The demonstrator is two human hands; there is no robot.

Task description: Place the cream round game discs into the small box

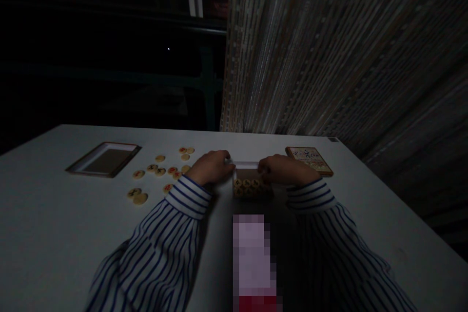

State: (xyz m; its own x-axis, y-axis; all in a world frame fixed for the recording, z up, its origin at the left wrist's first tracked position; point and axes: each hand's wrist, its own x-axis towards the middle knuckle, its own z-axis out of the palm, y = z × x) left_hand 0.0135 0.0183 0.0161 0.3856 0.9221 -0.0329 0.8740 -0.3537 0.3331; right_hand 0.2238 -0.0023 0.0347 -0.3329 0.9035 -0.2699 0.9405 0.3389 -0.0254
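Observation:
A small open box (245, 165) stands on the table in front of me, with rows of round xiangqi pieces (248, 191) along its near side. My left hand (212, 168) has its fingers curled at the box's far left corner and grips its edge. Over the right side of the box, my right hand (287, 169) is closed, its fingertips bent down inside the rim. Whatever those fingertips pinch, if anything, is too dark to make out. Loose xiangqi pieces (160, 172), some face up with red or black characters, lie scattered left of my left hand.
An empty open box tray (109, 158) sits at the far left of the white table (73, 234). Beyond my right hand lies a printed box lid (310, 160). A striped curtain (292, 58) hangs behind the table's far edge. The room is dim.

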